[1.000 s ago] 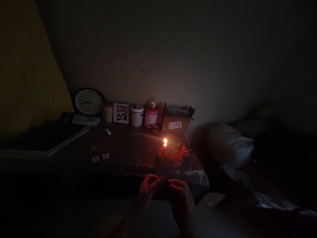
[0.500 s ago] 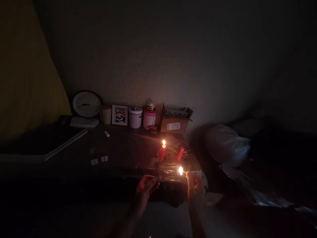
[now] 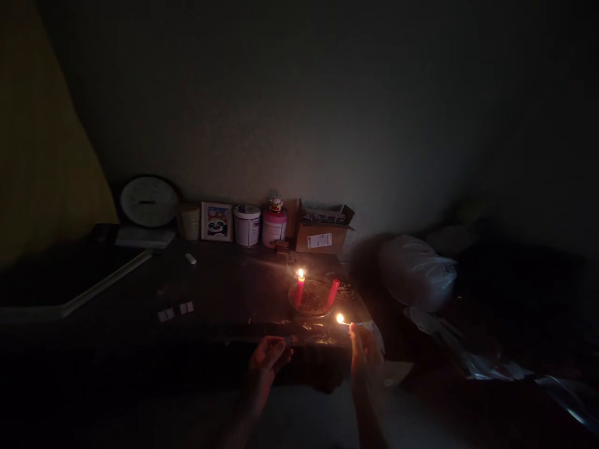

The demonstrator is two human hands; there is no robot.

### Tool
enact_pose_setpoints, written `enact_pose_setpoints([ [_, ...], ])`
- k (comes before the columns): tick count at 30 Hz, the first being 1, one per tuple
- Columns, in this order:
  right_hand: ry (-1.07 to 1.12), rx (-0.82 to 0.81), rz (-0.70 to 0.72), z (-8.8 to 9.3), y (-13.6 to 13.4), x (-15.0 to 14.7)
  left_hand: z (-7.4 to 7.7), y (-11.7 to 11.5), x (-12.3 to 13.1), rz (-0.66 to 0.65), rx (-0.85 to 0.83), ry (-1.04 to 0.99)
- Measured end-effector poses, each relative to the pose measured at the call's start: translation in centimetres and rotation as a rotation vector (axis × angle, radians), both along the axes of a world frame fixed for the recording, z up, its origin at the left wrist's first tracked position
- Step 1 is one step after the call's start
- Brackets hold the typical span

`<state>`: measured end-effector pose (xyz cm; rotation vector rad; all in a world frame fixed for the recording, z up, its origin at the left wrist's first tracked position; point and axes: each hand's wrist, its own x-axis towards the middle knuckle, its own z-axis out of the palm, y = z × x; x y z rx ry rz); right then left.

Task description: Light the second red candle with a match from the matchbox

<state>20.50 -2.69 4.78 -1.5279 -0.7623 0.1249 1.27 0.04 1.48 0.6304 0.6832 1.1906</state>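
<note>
My right hand [image 3: 362, 346] pinches a burning match [image 3: 345, 322], its flame pointing left over the table's front edge. My left hand [image 3: 270, 358] is closed on a small dark box [image 3: 290, 340] that looks like a matchbox, mostly hidden by the fingers. Beyond the hands, a lit red candle [image 3: 299, 293] stands on a round dish [image 3: 312, 312]. A second red candle [image 3: 333, 293], without a flame, leans to the right at the dish's right side. The match flame is apart from both candles.
The dark table [image 3: 224, 280] holds small pale boxes [image 3: 186, 308], a white oval object [image 3: 190, 259], a panda picture [image 3: 217, 222], two tubs [image 3: 247, 226], an open carton [image 3: 321, 237] and a round clock [image 3: 148, 201]. A plastic bag [image 3: 416, 271] lies right.
The view has shifted slightly, so most things sit further left. The match flame looks smaller and lies closer to my right fingers. Both hands keep their hold.
</note>
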Motion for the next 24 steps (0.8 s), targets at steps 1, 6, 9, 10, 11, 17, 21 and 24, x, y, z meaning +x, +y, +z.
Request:
enact_pose_setpoints([
  [1, 0.007, -0.002, 0.000, -0.1, 0.0, 0.0, -0.2, 0.1, 0.1, 0.001, 0.002, 0.002],
  [6, 0.037, 0.023, 0.027, -0.3, 0.1, -0.1, -1.1, 0.3, 0.3, 0.020, -0.022, 0.005],
  [9, 0.034, 0.012, 0.039, -0.3, 0.0, -0.1, -1.3, 0.4, 0.4, 0.028, -0.033, 0.011],
  [10, 0.032, 0.011, 0.040, -0.2, 0.0, -0.1, -1.3, 0.4, 0.4, 0.026, -0.036, 0.010],
  [11, 0.033, 0.010, 0.042, -0.2, 0.0, -0.1, -1.3, 0.4, 0.4, 0.020, -0.035, 0.006],
  [17, 0.112, -0.001, 0.089, 0.4, 0.1, -0.1, -0.8, 0.3, 0.4, -0.018, -0.037, -0.002],
  [21, 0.116, 0.031, 0.113, 1.0, 0.3, -0.3, -0.7, 0.3, 0.6, -0.025, -0.041, -0.011],
  [24, 0.108, 0.075, 0.125, 1.4, 0.6, -0.1, -0.5, 0.3, 0.8, -0.016, -0.050, -0.015],
])
